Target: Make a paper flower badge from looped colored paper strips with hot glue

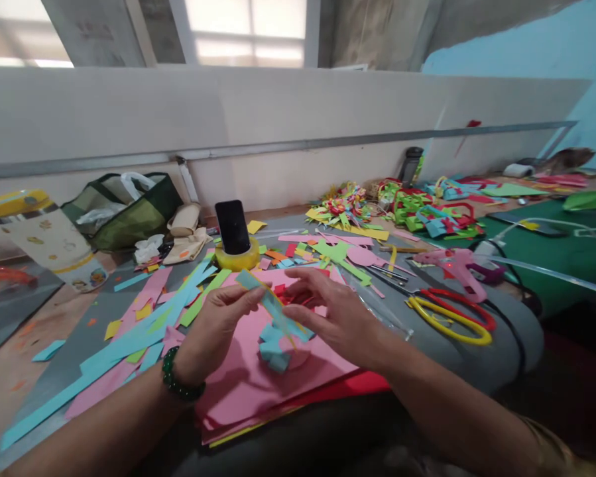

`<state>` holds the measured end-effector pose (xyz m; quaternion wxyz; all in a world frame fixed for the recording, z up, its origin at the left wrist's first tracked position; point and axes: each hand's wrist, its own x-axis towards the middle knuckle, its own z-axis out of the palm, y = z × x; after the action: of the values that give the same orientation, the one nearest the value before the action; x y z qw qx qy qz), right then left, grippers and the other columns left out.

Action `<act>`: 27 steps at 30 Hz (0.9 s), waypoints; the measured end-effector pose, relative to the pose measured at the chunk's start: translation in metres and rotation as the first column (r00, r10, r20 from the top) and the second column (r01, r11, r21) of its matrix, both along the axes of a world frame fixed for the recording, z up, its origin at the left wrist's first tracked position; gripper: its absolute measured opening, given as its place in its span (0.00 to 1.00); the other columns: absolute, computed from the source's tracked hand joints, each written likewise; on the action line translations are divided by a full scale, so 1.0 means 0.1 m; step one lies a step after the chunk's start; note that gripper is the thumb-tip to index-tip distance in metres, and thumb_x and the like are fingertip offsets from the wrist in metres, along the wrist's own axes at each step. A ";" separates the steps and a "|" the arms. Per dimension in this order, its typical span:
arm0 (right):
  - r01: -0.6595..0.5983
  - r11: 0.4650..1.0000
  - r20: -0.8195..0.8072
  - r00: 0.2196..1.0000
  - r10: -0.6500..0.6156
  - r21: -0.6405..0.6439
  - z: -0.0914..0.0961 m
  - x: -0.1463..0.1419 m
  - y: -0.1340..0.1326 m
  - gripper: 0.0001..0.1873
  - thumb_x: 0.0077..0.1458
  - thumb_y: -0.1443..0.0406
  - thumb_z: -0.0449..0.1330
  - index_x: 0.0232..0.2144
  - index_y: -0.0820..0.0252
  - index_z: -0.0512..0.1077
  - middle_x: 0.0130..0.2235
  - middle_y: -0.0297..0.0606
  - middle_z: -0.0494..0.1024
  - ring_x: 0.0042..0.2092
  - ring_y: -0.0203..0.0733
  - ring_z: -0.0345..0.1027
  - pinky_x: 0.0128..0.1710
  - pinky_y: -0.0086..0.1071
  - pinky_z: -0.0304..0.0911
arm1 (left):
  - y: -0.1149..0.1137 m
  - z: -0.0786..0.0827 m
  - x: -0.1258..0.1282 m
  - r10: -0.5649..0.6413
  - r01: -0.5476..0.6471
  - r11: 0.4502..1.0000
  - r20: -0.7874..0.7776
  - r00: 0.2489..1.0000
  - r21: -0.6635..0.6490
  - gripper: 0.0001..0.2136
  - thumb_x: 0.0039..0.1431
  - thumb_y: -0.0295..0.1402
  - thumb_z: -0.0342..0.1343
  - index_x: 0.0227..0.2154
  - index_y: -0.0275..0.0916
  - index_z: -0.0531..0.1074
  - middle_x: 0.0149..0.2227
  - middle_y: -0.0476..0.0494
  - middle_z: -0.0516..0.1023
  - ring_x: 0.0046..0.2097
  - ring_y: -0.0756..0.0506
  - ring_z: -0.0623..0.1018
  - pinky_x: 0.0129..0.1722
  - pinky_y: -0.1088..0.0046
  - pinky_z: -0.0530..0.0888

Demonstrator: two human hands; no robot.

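Note:
My left hand (223,324), with a green bead bracelet at the wrist, pinches a light blue paper strip (272,308) that runs down to a folded blue paper piece (274,348). My right hand (335,311) hovers just right of the strip, fingers spread and slightly curled, touching or nearly touching it. Both are over pink paper sheets (242,387) stacked on the grey table.
A black phone (233,227) stands in a yellow tape roll (238,257). Red and yellow scissors (451,318) and a pink glue gun (451,265) lie to the right. Coloured paper scraps (143,318) litter the table. A green bag (123,209) stands back left, finished paper crafts (417,209) back right.

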<state>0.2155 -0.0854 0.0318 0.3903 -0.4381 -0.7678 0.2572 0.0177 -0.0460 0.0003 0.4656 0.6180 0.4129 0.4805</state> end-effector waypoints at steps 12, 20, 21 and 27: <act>-0.045 0.956 0.084 0.994 0.072 -0.289 -0.27 0.48 -0.19 0.18 0.63 0.62 0.48 0.54 0.59 0.58 0.28 0.28 0.61 0.27 0.33 0.54 0.27 0.28 0.54 | -0.16 -0.08 -0.05 -0.061 0.394 0.844 -0.665 0.745 0.365 0.08 0.52 0.27 0.52 0.26 0.38 0.77 0.34 0.43 0.80 0.39 0.43 0.75 0.43 0.62 0.68; 0.001 0.944 0.254 0.963 0.088 -0.331 -0.44 0.46 -0.33 0.18 0.65 0.62 0.46 0.56 0.58 0.55 0.28 0.29 0.62 0.28 0.35 0.57 0.30 0.29 0.56 | -0.26 -0.12 0.04 0.004 0.541 0.771 -0.852 0.524 0.336 0.10 0.49 0.27 0.51 0.34 0.38 0.73 0.33 0.43 0.76 0.38 0.42 0.70 0.40 0.60 0.63; 0.002 0.943 0.262 0.961 0.091 -0.332 -0.43 0.46 -0.33 0.18 0.64 0.63 0.46 0.56 0.58 0.55 0.28 0.29 0.62 0.28 0.35 0.57 0.30 0.29 0.56 | -0.27 -0.12 0.04 0.007 0.550 0.764 -0.857 0.515 0.337 0.11 0.50 0.28 0.50 0.37 0.37 0.73 0.34 0.42 0.76 0.38 0.41 0.70 0.41 0.60 0.63; -0.003 0.944 0.308 0.945 0.111 -0.330 -0.41 0.46 -0.32 0.20 0.64 0.66 0.47 0.57 0.60 0.54 0.30 0.31 0.68 0.31 0.35 0.62 0.33 0.30 0.57 | -0.29 -0.13 0.05 -0.007 0.617 0.715 -0.880 0.475 0.328 0.18 0.53 0.30 0.49 0.48 0.41 0.68 0.38 0.42 0.73 0.38 0.41 0.68 0.41 0.58 0.60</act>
<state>0.2610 -0.1171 -0.0095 0.1740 -0.5097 -0.7809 0.3164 0.0225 -0.0747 -0.0122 0.0703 0.9503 0.2729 0.1319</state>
